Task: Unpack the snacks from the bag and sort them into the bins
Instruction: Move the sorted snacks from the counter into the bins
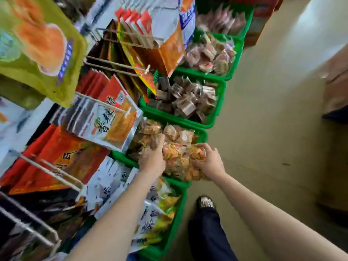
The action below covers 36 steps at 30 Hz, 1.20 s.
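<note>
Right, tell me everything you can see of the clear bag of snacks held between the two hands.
The clear bag of snacks is a see-through plastic sack, crinkled and glossy, stuffed with small orange and yellow wrapped pieces. It is held over the near edge of a green bin that holds similar wrapped snacks. The left hand presses against its left side, and the right hand grips its right end with curled fingers. Motion blur hides any print on the wrappers, and I cannot tell whether the bag is open.

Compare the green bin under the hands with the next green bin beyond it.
The green plastic bin under the hands holds orange-tan wrapped snacks; the next green plastic bin beyond it holds dark brown wrapped squares. Both hands, left hand and right hand, work over the nearer bin; none touch the farther. Both share colour and shape.
</note>
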{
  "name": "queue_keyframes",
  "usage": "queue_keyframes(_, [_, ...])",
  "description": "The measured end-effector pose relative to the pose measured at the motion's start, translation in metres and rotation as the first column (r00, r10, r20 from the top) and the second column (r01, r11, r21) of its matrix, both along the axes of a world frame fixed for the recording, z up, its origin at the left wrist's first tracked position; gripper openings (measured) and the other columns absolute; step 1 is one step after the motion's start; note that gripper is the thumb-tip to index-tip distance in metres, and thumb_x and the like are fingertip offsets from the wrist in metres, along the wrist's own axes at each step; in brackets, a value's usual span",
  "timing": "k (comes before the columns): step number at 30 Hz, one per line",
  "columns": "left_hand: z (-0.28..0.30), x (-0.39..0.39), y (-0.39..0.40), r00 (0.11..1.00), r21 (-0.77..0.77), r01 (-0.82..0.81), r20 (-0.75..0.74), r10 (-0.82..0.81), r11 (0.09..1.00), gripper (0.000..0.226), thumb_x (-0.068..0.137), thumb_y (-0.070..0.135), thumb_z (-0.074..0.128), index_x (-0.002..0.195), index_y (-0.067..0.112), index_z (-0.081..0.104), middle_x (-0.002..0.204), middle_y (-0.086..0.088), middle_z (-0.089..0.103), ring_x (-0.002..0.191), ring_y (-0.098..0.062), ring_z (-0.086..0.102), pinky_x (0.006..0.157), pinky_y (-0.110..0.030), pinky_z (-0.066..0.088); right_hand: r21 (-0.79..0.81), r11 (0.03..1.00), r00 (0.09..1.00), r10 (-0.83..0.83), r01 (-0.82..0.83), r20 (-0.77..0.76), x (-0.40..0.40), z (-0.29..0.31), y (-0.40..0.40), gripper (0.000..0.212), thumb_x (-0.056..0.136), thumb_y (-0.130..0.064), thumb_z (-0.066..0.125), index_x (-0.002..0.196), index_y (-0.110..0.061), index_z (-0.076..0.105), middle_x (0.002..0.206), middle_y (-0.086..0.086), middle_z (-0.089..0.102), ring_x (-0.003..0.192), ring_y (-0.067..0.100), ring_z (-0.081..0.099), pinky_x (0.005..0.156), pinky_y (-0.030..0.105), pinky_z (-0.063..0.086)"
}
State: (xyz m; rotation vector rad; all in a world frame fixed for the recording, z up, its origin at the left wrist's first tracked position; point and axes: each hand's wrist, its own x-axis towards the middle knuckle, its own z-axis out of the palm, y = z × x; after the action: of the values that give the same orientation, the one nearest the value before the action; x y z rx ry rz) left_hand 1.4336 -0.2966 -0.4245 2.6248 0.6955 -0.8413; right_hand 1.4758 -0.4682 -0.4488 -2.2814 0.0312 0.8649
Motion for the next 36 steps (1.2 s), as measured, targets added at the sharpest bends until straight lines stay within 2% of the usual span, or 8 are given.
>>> queue_keyframes(2, [-0.019, 0.024, 0.016, 0.998, 0.008, 0.063, 0.025, -0.063, 0.998, 0.086, 0.094, 0.005, 0.045, 0.147, 0.039, -0.014, 0.112, -0.017, 0.057, 0.102, -0.034, 0.05, 0.083, -0.044, 0.047, 0.036, 0.998, 0.999, -0.053, 0.053, 0.006, 0.021, -0.023, 0.028, 0.056, 0.082, -0.025, 0.068, 0.133, -0.028, 0.045, 0.121, 0.013, 0.045, 0.109, 0.033, 0.053, 0.09, 0.034, 0.044])
queue_keyframes(5, [-0.033, 0.038, 0.027, 0.996, -0.022, 0.054, 0.071, -0.053, 0.998, 0.077, 0.094, 0.0, 0.04, 0.15, 0.03, -0.003, 0.153, -0.01, 0.023, 0.141, -0.035, 0.016, 0.114, -0.044, 0.022, 0.147, 0.989, 0.983, 0.021, 0.006, -0.182, 0.042, -0.041, 0.057, 0.08, 0.084, -0.025, 0.068, 0.148, -0.031, 0.02, 0.145, 0.02, 0.026, 0.129, 0.035, 0.039, 0.103, 0.036, 0.037])
queue_keyframes(9, [-0.016, 0.012, 0.016, 0.992, -0.076, -0.001, -0.128, -0.009, 0.997, 0.068, 0.095, 0.01, 0.043, 0.151, 0.023, 0.005, 0.155, -0.009, 0.015, 0.134, -0.037, 0.027, 0.108, -0.048, 0.031, 0.023, 0.981, 0.921, 0.187, -0.191, -0.343, 0.038, -0.025, 0.051, 0.097, 0.086, -0.019, 0.065, 0.15, -0.034, -0.008, 0.154, 0.021, -0.006, 0.138, 0.041, 0.024, 0.101, 0.043, 0.039])
queue_keyframes(13, [0.022, -0.022, 0.002, 0.967, -0.014, 0.001, -0.254, -0.005, 1.0, 0.07, 0.096, 0.017, 0.045, 0.15, 0.022, 0.0, 0.153, -0.012, 0.019, 0.132, -0.038, 0.03, 0.106, -0.051, 0.032, -0.11, 0.974, 0.944, 0.159, -0.198, -0.29, 0.035, 0.022, 0.004, 0.081, 0.089, -0.022, 0.058, 0.15, -0.02, 0.005, 0.15, 0.02, 0.014, 0.132, 0.044, 0.031, 0.103, 0.05, 0.038])
queue_keyframes(17, [0.078, -0.031, -0.018, 0.978, -0.02, 0.105, -0.178, -0.107, 0.994, 0.061, 0.094, 0.014, 0.043, 0.148, 0.017, 0.016, 0.147, -0.014, 0.03, 0.129, -0.036, 0.034, 0.104, -0.048, 0.035, -0.201, 0.979, 0.989, 0.008, -0.038, -0.148, 0.033, 0.079, -0.042, 0.071, 0.089, -0.026, 0.057, 0.148, -0.02, 0.018, 0.142, 0.021, 0.026, 0.123, 0.042, 0.041, 0.103, 0.048, 0.039])
queue_keyframes(22, [0.144, -0.06, -0.075, 0.91, 0.102, 0.41, 0.021, -0.414, 0.906, 0.052, 0.093, 0.009, 0.038, 0.144, 0.021, 0.031, 0.156, -0.008, 0.008, 0.136, -0.036, 0.022, 0.109, -0.049, 0.029, -0.238, 0.963, 0.989, -0.107, 0.129, 0.104, -0.016, 0.159, -0.101, 0.06, 0.091, -0.023, 0.057, 0.144, -0.017, 0.029, 0.148, 0.02, 0.017, 0.133, 0.044, 0.022, 0.108, 0.046, 0.028])
queue_keyframes(29, [0.199, -0.171, -0.227, 0.511, 0.13, 0.848, 0.059, -0.858, 0.514, 0.048, 0.094, 0.018, 0.044, 0.141, 0.018, 0.034, 0.156, -0.012, 0.006, 0.138, -0.037, 0.022, 0.107, -0.045, 0.031, -0.331, 0.823, 0.872, -0.35, 0.461, 0.343, -0.247, 0.263, -0.285, 0.047, 0.091, -0.023, 0.053, 0.136, -0.015, 0.039, 0.151, 0.018, 0.01, 0.138, 0.039, 0.01, 0.11, 0.044, 0.025])
queue_keyframes(36, [0.269, -0.362, -0.422, -0.171, 0.199, 0.973, 0.277, -0.945, -0.118, 0.046, 0.093, 0.021, 0.045, 0.139, 0.021, 0.039, 0.155, -0.007, 0.012, 0.131, -0.028, 0.034, 0.099, -0.037, 0.041, -0.523, 0.261, 0.496, -0.781, 0.812, 0.379, -0.626, 0.342, -0.437, 0.046, 0.091, -0.023, 0.051, 0.133, -0.009, 0.04, 0.148, 0.022, 0.016, 0.136, 0.044, 0.017, 0.109, 0.042, 0.027])
